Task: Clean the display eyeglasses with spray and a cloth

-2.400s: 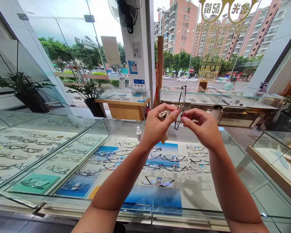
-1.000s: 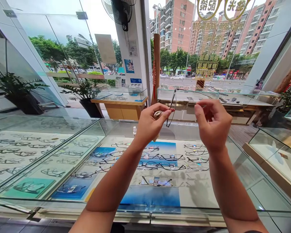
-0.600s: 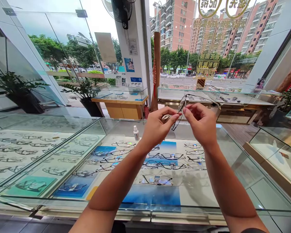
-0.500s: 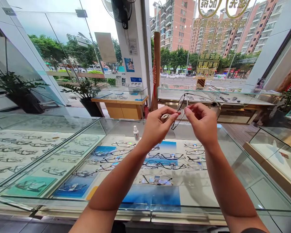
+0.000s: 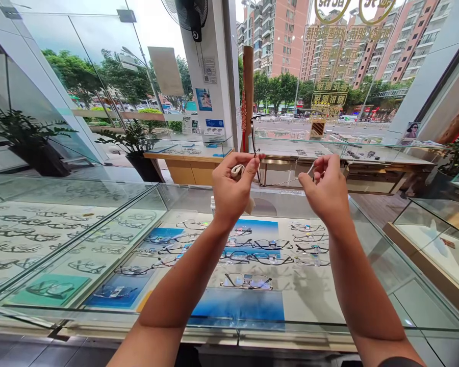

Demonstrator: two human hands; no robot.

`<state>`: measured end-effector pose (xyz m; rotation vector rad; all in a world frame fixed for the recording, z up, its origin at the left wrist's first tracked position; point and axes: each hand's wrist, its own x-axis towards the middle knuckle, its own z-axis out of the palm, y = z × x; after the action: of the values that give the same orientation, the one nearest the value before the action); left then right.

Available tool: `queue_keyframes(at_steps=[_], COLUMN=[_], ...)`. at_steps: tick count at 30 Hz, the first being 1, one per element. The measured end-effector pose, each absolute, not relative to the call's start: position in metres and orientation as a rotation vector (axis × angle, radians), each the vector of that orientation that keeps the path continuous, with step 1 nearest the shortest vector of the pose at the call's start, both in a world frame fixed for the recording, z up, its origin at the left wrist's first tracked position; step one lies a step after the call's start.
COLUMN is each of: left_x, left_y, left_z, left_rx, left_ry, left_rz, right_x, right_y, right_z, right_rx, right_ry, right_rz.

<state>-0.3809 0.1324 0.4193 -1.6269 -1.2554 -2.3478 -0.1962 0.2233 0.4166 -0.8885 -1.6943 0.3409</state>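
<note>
I hold a thin dark-framed pair of glasses [image 5: 254, 142] up in the air above a glass display counter [image 5: 371, 244]. My left hand [image 5: 231, 191] pinches the front of the frame between thumb and fingers and also clutches a small pale cloth [image 5: 237, 171]. My right hand [image 5: 325, 191] is closed on the end of one temple arm, which stretches out sideways from the frame. Both hands are raised at chest height, apart from each other.
Inside the counter lie rows of glasses [image 5: 270, 252] on blue and white mats. A small white bottle [image 5: 212, 205] stands on the counter behind my left wrist. Another glass case [image 5: 42, 224] is at left, more cases and potted plants [image 5: 137, 145] by the shop window.
My hands have drawn apart. The right hand slid out along the temple arm, which now stands unfolded, and the left hand turned the frame upright and moved a little left.
</note>
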Motion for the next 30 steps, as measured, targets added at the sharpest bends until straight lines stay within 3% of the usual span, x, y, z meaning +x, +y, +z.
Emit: queue_keyframes(at_steps=[4, 9, 14, 20, 27, 30], left_x=[-0.381, -0.376, -0.375, -0.386, -0.395, -0.411], left_y=[0.133, 0.133, 0.135, 0.14, 0.159, 0.178], left_z=[0.419, 0.415, 0.41, 0.41, 0.399, 0.384], left_rx=[-1.583, -1.733, -1.885, -2.038, -2.029, -1.996], left_ry=[-1.206, -1.275, -1.321, -1.403, -1.765, -2.124], left_rz=[-2.359, -2.296, -2.198, -2.165, -2.127, -1.836], right_x=[-0.196, -0.2, -0.212, -0.222, -0.225, -0.225], right_y=[0.222, 0.214, 0.207, 0.209, 0.224, 0.228], right_z=[0.417, 0.418, 0.412, 0.404, 0.399, 0.399], right_rx=[-0.939, -0.602, -0.294, -0.268, -0.407, -0.467], right_ry=[-1.793, -1.832, -2.017, -2.008, -1.999, -1.94], right_rz=[0.286, 0.127, 0.456, 0.582, 0.641, 0.701])
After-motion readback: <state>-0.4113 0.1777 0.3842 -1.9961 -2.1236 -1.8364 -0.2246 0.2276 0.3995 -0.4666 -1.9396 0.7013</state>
